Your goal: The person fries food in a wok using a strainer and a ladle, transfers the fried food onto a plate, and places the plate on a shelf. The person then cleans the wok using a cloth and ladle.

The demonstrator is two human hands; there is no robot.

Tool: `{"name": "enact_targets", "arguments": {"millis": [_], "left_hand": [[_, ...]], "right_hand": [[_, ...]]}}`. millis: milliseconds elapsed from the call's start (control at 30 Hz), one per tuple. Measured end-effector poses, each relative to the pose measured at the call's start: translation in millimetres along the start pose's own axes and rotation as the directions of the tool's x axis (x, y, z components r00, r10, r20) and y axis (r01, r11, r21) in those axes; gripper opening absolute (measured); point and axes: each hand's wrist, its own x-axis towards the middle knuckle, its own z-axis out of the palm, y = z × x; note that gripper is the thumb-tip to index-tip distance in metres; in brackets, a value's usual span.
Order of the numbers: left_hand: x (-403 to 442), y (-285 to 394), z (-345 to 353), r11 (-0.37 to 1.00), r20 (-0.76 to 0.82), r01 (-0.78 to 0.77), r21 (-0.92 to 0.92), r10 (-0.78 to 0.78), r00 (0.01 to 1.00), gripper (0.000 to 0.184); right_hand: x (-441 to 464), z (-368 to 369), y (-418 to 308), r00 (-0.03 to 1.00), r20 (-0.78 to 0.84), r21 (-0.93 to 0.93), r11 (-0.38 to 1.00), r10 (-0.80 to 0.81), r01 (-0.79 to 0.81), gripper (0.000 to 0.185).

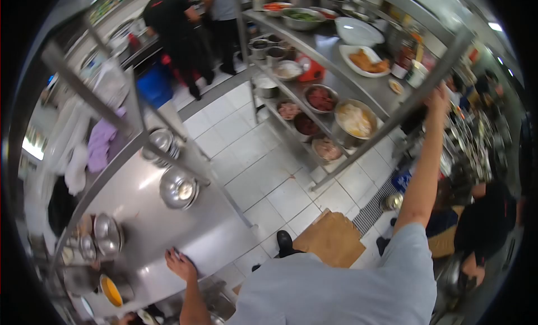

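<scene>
My left hand (pixel 180 265) is low over the near edge of the steel worktable (pixel 179 229). Its fingers are curled, with something small and dark at them that I cannot make out. My right arm stretches far out to the right, and my right hand (pixel 439 99) is closed around the steel post (pixel 406 109) of the shelf rack. Close by on the top shelf are a white dish (pixel 365 61) of fried food, a sauce bottle (pixel 404 60) and a small white tub (pixel 416 74).
Steel bowls (pixel 179 188) and a pot of orange liquid (pixel 114 291) stand on the worktable. Lower rack shelves hold bowls of raw meat (pixel 321 98). Flattened cardboard (pixel 329 239) lies on the tiles beside a floor drain (pixel 372 210). A person in black (pixel 485 227) is at the right; two others work at the back.
</scene>
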Motion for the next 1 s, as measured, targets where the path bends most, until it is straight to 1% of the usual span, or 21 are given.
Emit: {"name": "enact_targets", "arguments": {"millis": [33, 100, 167, 233, 300, 367, 400, 433, 467, 500, 533, 567, 600, 633, 667, 733, 800, 833, 900, 933, 1000], "left_hand": [[2, 7, -7, 1.000, 0.018, 0.027, 0.007, -0.027, 0.999, 0.042], [4, 2, -5, 1.000, 0.000, 0.019, -0.023, -0.020, 1.000, 0.044], [2, -3, -3, 0.999, -0.028, 0.045, -0.010, -0.046, 0.999, 0.043], [6, 0, -6, 0.999, -0.017, 0.045, -0.007, -0.045, 0.999, 0.041], [3, 0, -8, 1.000, -0.055, 0.017, -0.019, -0.018, 0.998, 0.042], [3, -3, -5, 0.997, -0.054, 0.055, -0.053, -0.058, 0.997, 0.044], [2, -8, -1, 0.992, -0.027, 0.067, -0.105, -0.070, 0.997, 0.043], [1, -22, 7, 0.994, -0.060, 0.008, -0.112, -0.015, 0.998, 0.042], [1, -22, 1, 0.987, -0.070, -0.022, -0.157, 0.011, 0.998, 0.040], [0, -20, -7, 0.982, -0.038, 0.013, -0.189, -0.020, 0.999, 0.041], [1, -26, -10, 0.973, 0.058, 0.023, -0.230, -0.010, 0.998, 0.044], [-4, -28, -5, 0.984, 0.172, 0.029, -0.177, 0.001, 0.985, 0.049], [-8, -25, -11, 0.989, 0.208, -0.011, -0.150, 0.042, 0.977, 0.047], [-13, -14, -26, 0.998, 0.502, 0.027, -0.062, 0.008, 0.865, 0.055], [-34, -9, -35, 0.991, 0.486, 0.032, -0.128, 0.035, 0.873, 0.052], [-88, -17, -42, 0.920, 0.420, -0.124, -0.371, 0.285, 0.862, 0.048], [-142, -18, -91, 0.806, 0.545, 0.118, -0.580, 0.277, 0.791, 0.046], [-172, -30, -104, 0.808, 0.545, 0.177, -0.562, 0.201, 0.814, 0.046], [-224, -37, -124, 0.788, 0.722, 0.415, -0.456, 0.054, 0.690, 0.047], [-248, -25, -142, 0.759, 0.721, 0.462, -0.460, 0.015, 0.692, 0.047], [-273, -34, -194, 0.926, 0.748, 0.358, -0.121, -0.152, 0.646, 0.050]], "right_hand": [[-21, 1, -12, 0.994, -0.081, 0.119, 0.990, -0.067, 0.076, 0.030], [-46, 2, -24, 0.913, -0.343, -0.067, 0.975, -0.222, 0.212, 0.038], [-99, 27, -52, 0.878, -0.310, -0.148, 0.931, -0.365, 0.335, 0.033], [-158, 63, -84, 0.889, -0.125, -0.186, 0.890, -0.441, 0.415, 0.033], [-216, 97, -87, 0.920, 0.045, 0.051, 0.921, -0.390, 0.387, 0.031], [-291, 127, -92, 0.926, 0.353, 0.201, 0.978, -0.133, 0.064, 0.027], [-326, 135, -83, 0.781, 0.623, 0.164, 0.982, -0.029, -0.094, 0.024], [-362, 148, -83, 0.570, 0.803, 0.080, 0.979, -0.176, 0.190, 0.028], [-406, 153, -85, 0.267, 0.957, -0.097, 0.993, 0.110, -0.061, 0.033], [-447, 153, -89, -0.057, 0.995, -0.052, 0.939, 0.076, 0.341, 0.040], [-484, 150, -101, -0.420, 0.907, 0.181, 0.868, 0.035, 0.463, 0.044], [-533, 149, -80, -0.633, 0.774, 0.324, 0.882, -0.039, 0.343, 0.044], [-567, 145, -105, -0.704, 0.710, 0.270, 0.924, -0.002, 0.270, 0.045], [-599, 139, -134, -0.779, 0.626, 0.206, 0.956, 0.034, 0.208, 0.045], [-625, 133, -150, -0.806, 0.590, 0.298, 0.938, -0.036, 0.177, 0.043], [-657, 117, -176, -0.885, 0.446, 0.435, 0.897, -0.136, 0.082, 0.041], [-682, 112, -192, -0.921, 0.384, 0.326, 0.943, -0.063, 0.071, 0.041], [-696, 111, -192, -0.947, 0.310, 0.361, 0.932, -0.079, 0.040, 0.041], [-711, 113, -189, -0.937, 0.348, 0.432, 0.891, -0.022, 0.140, 0.041], [-717, 115, -203, -0.943, 0.326, 0.523, 0.843, -0.061, 0.127, 0.041], [-744, 123, -210, -0.962, 0.249, 0.584, 0.810, -0.115, 0.055, 0.041]]}}
